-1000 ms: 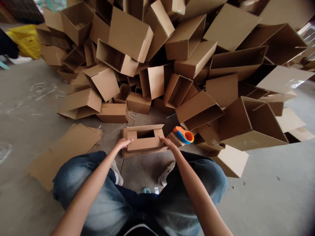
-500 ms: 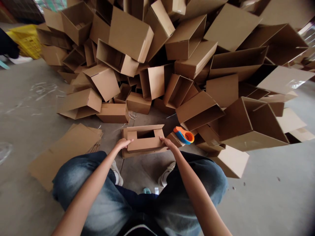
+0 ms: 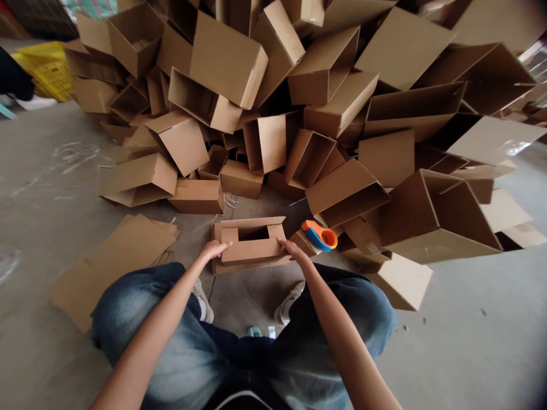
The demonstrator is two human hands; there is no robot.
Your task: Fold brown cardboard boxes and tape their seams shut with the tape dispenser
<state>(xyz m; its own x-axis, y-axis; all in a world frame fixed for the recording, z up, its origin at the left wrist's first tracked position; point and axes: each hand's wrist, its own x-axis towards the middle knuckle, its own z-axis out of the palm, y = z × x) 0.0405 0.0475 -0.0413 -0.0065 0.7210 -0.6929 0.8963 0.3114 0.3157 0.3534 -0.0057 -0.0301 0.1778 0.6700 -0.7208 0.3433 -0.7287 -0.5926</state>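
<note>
Between my knees, in front of my feet, is a small cardboard box (image 3: 252, 250) with its near flap folded in and its far flap standing up. A dark rectangular gap shows in its top. My left hand (image 3: 216, 249) grips the box's left end, thumb on top. At the right end, my right hand (image 3: 291, 248) holds it the same way, with its lower fingers hidden. Flat cardboard lies under the box. Just right of my right hand, an orange and blue tape dispenser (image 3: 319, 236) rests on a piece of cardboard.
A large heap of open cardboard boxes (image 3: 228, 60) fills the far side and the right. To my left lies a stack of flat cardboard sheets (image 3: 115, 256). A yellow crate (image 3: 45, 69) stands at the far left, near a person's dark-clothed leg (image 3: 15, 77).
</note>
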